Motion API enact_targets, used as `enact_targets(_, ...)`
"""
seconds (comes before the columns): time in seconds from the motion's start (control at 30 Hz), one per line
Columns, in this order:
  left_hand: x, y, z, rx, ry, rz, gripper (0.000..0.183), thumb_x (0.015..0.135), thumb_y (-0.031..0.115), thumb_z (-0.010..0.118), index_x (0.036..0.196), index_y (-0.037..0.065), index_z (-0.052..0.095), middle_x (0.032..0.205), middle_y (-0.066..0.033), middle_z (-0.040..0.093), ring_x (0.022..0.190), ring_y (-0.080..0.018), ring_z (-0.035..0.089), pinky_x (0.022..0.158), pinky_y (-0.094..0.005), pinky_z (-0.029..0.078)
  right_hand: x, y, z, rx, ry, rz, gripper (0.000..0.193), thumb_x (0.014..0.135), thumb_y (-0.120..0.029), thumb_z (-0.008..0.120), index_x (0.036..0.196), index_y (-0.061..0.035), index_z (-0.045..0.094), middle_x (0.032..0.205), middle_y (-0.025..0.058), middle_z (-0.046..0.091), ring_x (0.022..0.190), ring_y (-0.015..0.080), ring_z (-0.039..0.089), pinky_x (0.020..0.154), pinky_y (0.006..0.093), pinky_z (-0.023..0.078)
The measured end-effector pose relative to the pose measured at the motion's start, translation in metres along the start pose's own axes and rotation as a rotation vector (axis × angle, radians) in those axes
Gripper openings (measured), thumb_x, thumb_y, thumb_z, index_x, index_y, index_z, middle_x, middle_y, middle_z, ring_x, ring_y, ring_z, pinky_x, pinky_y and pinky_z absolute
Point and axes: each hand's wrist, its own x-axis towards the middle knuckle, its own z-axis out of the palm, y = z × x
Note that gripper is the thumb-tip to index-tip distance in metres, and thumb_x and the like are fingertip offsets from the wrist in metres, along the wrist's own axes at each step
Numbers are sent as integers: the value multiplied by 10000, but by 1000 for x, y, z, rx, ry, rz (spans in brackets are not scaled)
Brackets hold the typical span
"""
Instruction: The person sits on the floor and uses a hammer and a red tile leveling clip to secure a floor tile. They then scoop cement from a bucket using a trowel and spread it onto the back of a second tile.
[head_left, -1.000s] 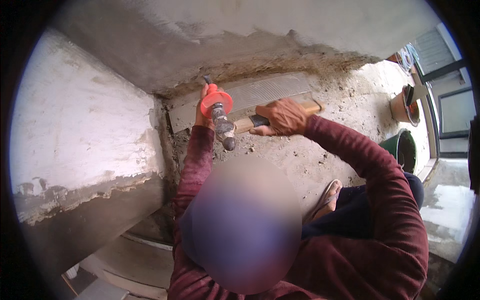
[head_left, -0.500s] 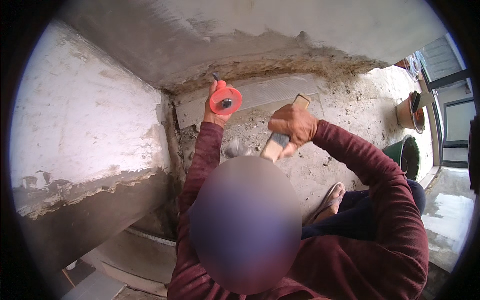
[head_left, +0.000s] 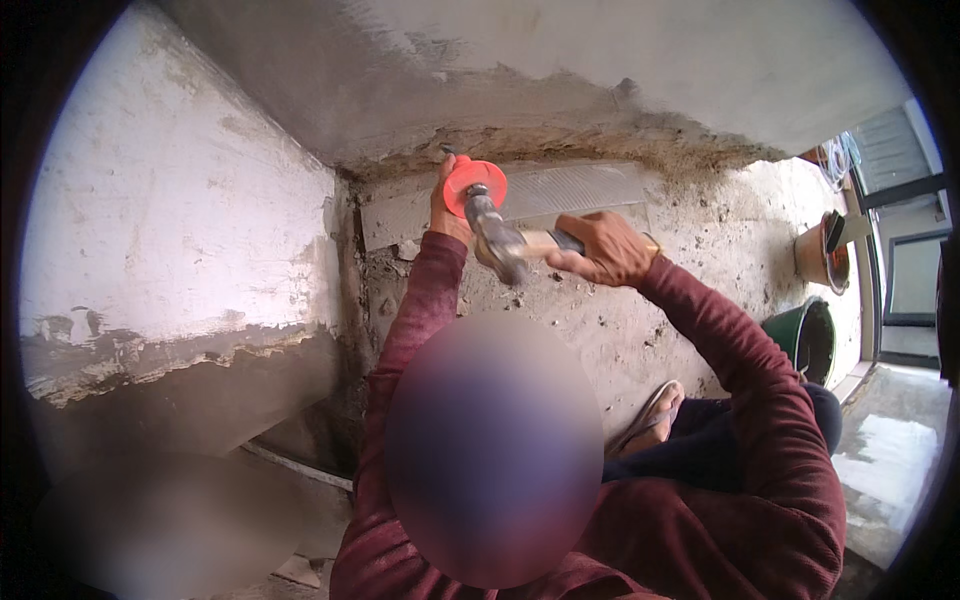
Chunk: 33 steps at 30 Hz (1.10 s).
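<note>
The left hand (head_left: pixel 447 221) has its fingers clamped around the grip of the chisel (head_left: pixel 461 163) beneath the round orange guard (head_left: pixel 496 178), with the tip at the rough base of the plastered wall (head_left: pixel 600 55). The right hand (head_left: pixel 607 250) has its fingers closed around the handle of the hammer (head_left: pixel 495 238), whose head overlaps the centre of the guard; contact with the chisel's struck end cannot be confirmed

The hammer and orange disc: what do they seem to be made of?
Hammer head: probably steel, with a dull grey, metallic look. Hammer handle: likely wood, pale tan and matt. Orange disc: plastic or rubber, smooth and evenly bright.
</note>
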Motion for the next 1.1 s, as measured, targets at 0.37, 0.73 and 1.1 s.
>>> enact_targets(0.37,-2,-16,16,-174,-92,-23,272,957,402,619,1035,142,606,972,-31,663,948,-201,653,845,-377,543,-16,12,20,197,106,72,675,867,-665,547,936,4,604,599,171,571,539,361,591,556,460,464)
enact_targets(0.73,-14,-28,52,-138,130,177,335,924,407,670,1035,100,597,929,-24,615,863,-185,628,755,-376,541,-11,9,37,260,189,1,531,838,-521,612,903,5,596,659,183,563,619,369,612,600,441,469)
enact_targets(1.1,-16,-20,73,-254,143,145,275,948,373,645,987,107,588,904,-13,604,840,-170,617,760,-361,538,-20,28,62,441,359,-63,541,858,-530,548,829,11,561,664,184,516,564,375,536,562,408,434)
